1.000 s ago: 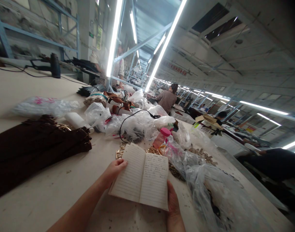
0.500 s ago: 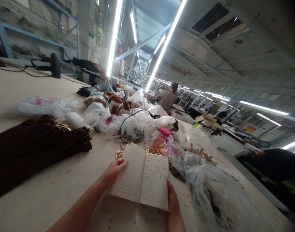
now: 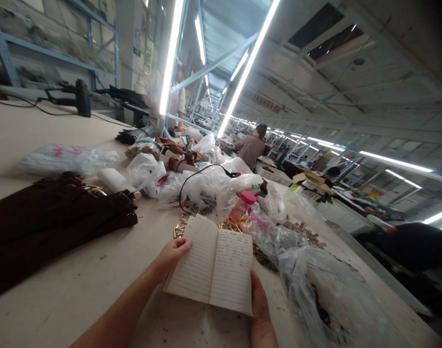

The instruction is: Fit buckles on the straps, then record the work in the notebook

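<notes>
An open notebook [image 3: 212, 270] with lined pages lies spread between my hands, above the table's near side. Handwriting covers the upper part of its right page, while the left page shows only lines. My left hand [image 3: 173, 257] pinches the left edge, thumb on top of the page. At the lower right edge, my right hand [image 3: 259, 298] grips the notebook, its fingers mostly hidden behind it. Just past the notebook's top edge are gold-coloured metal pieces [image 3: 231, 225] and a pink-lidded plastic jar [image 3: 242, 206].
Dark brown fabric pieces [image 3: 61, 227] lie stacked at the left of the pale table [image 3: 108, 280]. Clear plastic bags [image 3: 315, 270] crowd the right side and the middle. A black flask-like object [image 3: 83, 98] stands far left. Other people [image 3: 250, 147] are at work beyond the table.
</notes>
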`<action>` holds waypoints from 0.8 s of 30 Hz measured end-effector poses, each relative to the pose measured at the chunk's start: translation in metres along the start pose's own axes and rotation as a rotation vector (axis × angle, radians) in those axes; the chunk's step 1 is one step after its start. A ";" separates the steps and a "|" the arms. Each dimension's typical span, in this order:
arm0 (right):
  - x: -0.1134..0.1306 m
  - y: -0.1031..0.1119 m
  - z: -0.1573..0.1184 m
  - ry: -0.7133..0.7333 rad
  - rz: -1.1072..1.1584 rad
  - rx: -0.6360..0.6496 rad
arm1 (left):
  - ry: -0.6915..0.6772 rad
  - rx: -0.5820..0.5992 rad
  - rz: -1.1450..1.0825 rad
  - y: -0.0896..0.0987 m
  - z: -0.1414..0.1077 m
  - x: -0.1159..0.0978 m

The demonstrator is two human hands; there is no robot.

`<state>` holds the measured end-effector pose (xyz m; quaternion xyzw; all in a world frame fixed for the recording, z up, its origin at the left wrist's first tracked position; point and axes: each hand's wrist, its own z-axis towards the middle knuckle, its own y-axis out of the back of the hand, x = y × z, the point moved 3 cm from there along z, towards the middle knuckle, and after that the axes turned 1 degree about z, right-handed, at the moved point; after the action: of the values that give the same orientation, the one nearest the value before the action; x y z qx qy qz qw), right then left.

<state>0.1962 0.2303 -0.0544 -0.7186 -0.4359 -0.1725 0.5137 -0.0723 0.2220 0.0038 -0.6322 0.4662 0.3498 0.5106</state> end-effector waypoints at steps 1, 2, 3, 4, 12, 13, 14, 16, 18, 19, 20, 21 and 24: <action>0.000 0.000 0.000 0.003 0.001 0.001 | 0.001 -0.001 -0.002 0.000 0.000 0.000; 0.000 0.001 0.000 0.006 0.002 0.001 | 0.003 -0.001 -0.005 0.000 0.000 0.000; 0.000 0.001 0.000 0.010 0.004 0.002 | 0.004 -0.001 -0.006 0.000 0.000 0.000; -0.001 0.001 0.000 0.013 0.005 0.003 | 0.004 -0.003 -0.005 0.000 0.000 0.000; -0.001 0.001 0.001 0.005 -0.005 0.018 | -0.003 0.012 -0.012 -0.001 -0.002 -0.002; -0.001 0.000 0.001 0.003 -0.005 0.020 | -0.002 0.012 -0.013 -0.001 -0.001 -0.001; 0.000 -0.001 0.001 0.002 -0.005 0.023 | -0.003 0.013 -0.012 0.000 -0.001 0.000; 0.000 -0.003 -0.001 -0.001 -0.006 0.028 | -0.004 0.010 -0.006 0.000 0.000 0.001; 0.000 -0.004 -0.002 -0.008 0.002 0.039 | -0.006 0.010 -0.005 0.000 0.001 0.001; 0.000 -0.005 -0.003 -0.015 0.011 0.049 | -0.008 0.012 -0.006 0.000 0.001 0.001; -0.001 -0.006 -0.004 -0.022 0.023 0.060 | -0.010 0.016 -0.006 0.000 0.001 0.001; -0.001 -0.006 -0.005 -0.029 0.034 0.071 | -0.011 0.019 -0.006 0.000 0.001 0.001; -0.002 -0.007 -0.006 -0.038 0.049 0.087 | -0.009 0.023 -0.006 0.000 0.001 0.000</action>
<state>0.1901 0.2249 -0.0494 -0.7091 -0.4351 -0.1270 0.5401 -0.0720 0.2226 0.0035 -0.6262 0.4659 0.3458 0.5208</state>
